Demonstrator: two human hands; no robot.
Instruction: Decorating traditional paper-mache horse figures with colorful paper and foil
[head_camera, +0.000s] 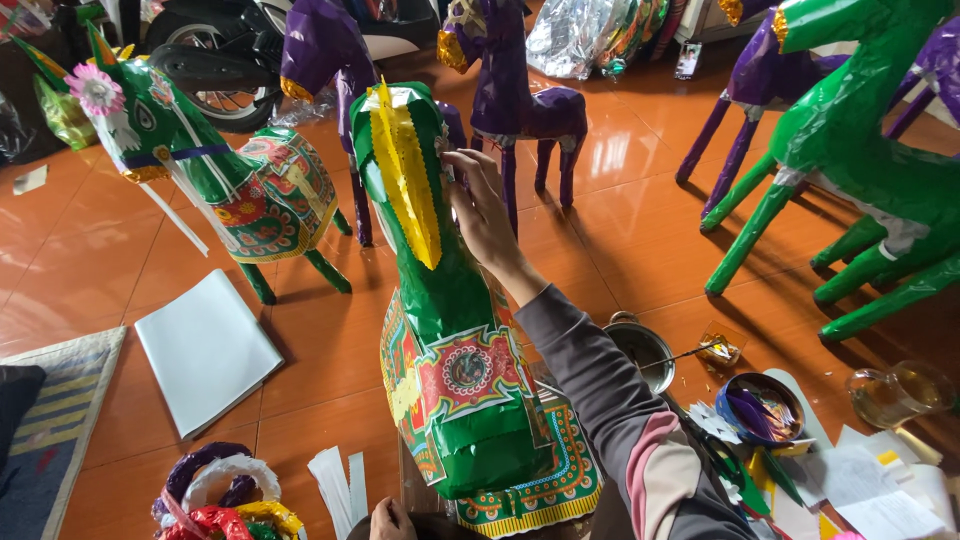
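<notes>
Green paper horse (445, 330), right hand (480, 205) fingers pressed flat on its neck, grip apart, left hand (390, 520) unclear.

Orange tiled floor (620, 240) bears paper horses, white sheet (205, 350), striped rug (55, 420).

The right arm comes in from the near right and stretches up toward the far middle, in a grey sleeve with a pink patch near the elbow. The wrist is bare and almost straight. The right hand (480, 205) is raised, its back turned to the camera, the fingers (462, 162) bent forward and close together at the tips. The left hand (391, 520) shows only at the near edge, low, knuckles up; its fingers are hidden.
</notes>
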